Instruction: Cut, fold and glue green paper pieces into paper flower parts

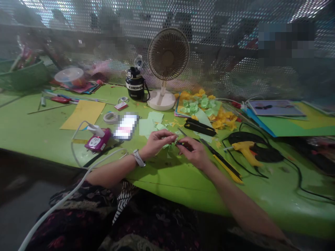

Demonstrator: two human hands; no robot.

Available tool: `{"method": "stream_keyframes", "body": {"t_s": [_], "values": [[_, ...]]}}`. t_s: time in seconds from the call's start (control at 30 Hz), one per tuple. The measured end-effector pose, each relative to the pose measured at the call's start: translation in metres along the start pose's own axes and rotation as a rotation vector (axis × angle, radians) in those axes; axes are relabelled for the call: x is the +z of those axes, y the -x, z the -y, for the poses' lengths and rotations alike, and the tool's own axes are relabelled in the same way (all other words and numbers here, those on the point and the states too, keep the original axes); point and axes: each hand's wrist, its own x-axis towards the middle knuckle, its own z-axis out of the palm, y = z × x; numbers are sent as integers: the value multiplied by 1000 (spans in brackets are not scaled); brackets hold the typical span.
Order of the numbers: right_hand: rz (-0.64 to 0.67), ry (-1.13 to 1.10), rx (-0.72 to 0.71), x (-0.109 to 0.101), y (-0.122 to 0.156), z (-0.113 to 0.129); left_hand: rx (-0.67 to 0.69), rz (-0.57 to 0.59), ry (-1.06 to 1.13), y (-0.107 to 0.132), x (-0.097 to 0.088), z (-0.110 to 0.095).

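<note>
We hold 1 small dark object (179,143), its shape unclear. Just beside it, we see jagged pale green paper (167,146).

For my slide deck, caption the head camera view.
Left hand and right hand close together over a green table, near green paper, a yellow cutter and a glue gun.

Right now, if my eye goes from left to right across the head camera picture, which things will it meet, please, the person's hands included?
Green basin, clear plastic tub, purple power adapter, phone, left hand, right hand, yellow glue gun.
</note>
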Motion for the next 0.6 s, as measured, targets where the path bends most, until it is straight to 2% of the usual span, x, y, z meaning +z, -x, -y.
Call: {"method": "stream_keyframes", "body": {"t_s": [0.1,0.33,0.6], "values": [[24,-48,34,1,1,0,0,10,17,0,0,-1],[-30,62,40,3,3,-1,-33,-36,91,0,-1,5],[62,-31,39,1,0,-2,15,7,50,-1,-4,9]]}}
